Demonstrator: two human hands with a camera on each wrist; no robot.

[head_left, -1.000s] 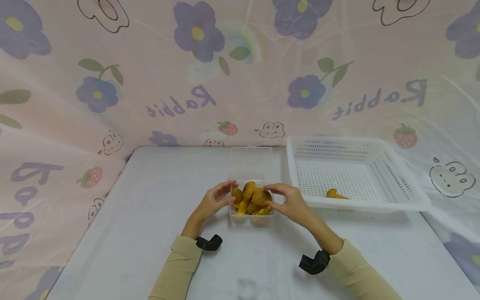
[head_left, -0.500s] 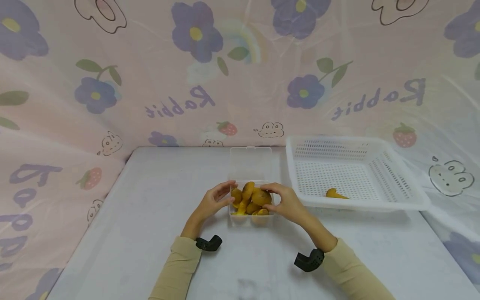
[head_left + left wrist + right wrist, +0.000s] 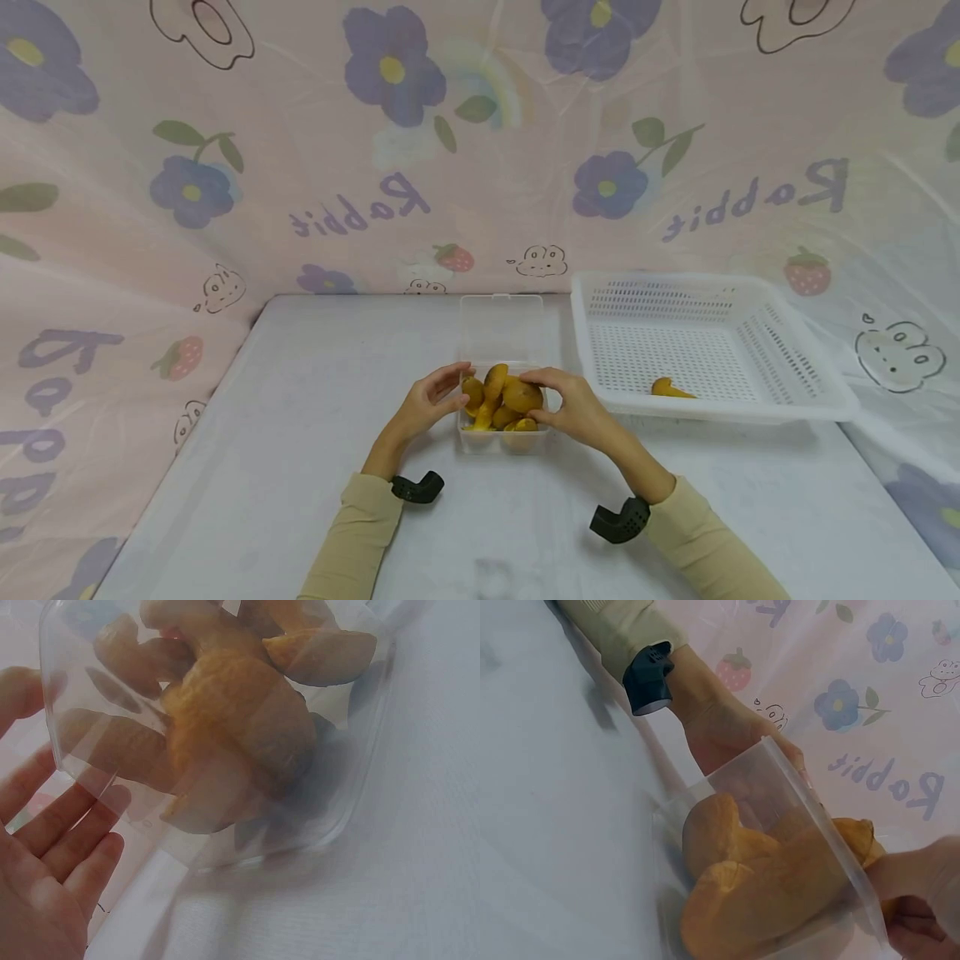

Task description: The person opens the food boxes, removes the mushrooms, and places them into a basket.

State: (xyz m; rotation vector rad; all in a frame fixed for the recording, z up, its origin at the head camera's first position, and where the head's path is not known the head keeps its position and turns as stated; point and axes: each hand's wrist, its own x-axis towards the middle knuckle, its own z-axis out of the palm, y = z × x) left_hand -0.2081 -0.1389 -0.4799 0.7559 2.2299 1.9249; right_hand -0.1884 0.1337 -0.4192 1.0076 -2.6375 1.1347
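A clear plastic box (image 3: 501, 442) stands on the table, filled with several yellow-brown mushrooms (image 3: 487, 408). My left hand (image 3: 422, 410) grips the box's left side, fingertips and thumb at the rim. In the left wrist view, some fingers of the left hand (image 3: 56, 862) show through the clear wall. My right hand (image 3: 577, 407) reaches over the box's right side and holds a round-capped mushroom (image 3: 522, 394) between thumb and fingers. From the right wrist view, the mushrooms (image 3: 757, 892) press close against the clear wall, and part of the held one is hidden by my fingers.
The box's hinged lid (image 3: 501, 327) lies back behind it. A white perforated basket (image 3: 720, 408) stands at the right, with one mushroom (image 3: 670, 387) inside. A patterned cloth (image 3: 480, 167) hangs behind the white table (image 3: 315, 350).
My right hand has moved slightly left, drawing in closer around the round-capped mushroom, which shifted a little left. The left hand has stayed at the box's side.
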